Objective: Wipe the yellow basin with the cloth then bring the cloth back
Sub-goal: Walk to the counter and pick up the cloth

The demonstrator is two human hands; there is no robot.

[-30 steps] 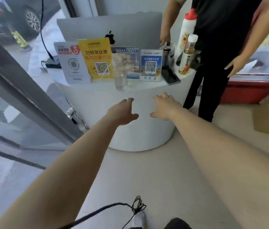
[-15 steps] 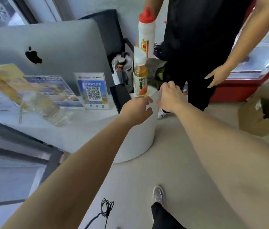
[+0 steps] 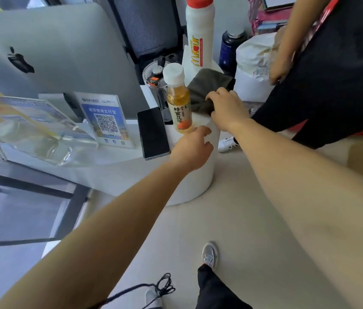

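Note:
A dark grey-green cloth (image 3: 207,85) lies crumpled on the right end of the white counter (image 3: 118,157), behind a small bottle of amber drink (image 3: 177,101). My right hand (image 3: 227,109) rests on the cloth's near edge, fingers curled over it. My left hand (image 3: 195,148) hovers at the counter's rim just below the small bottle, fingers loosely apart, holding nothing. No yellow basin is in view.
A tall white bottle with a red cap (image 3: 199,34), a black phone (image 3: 153,132), a QR-code stand (image 3: 106,119), a clear jug (image 3: 33,139) and a monitor's back (image 3: 49,52) crowd the counter. Another person in black (image 3: 332,74) stands close on the right.
I have moved closer to the counter's right end. My right hand has reached forward onto the cloth, and my left hand has come up to the counter edge by the small bottle.

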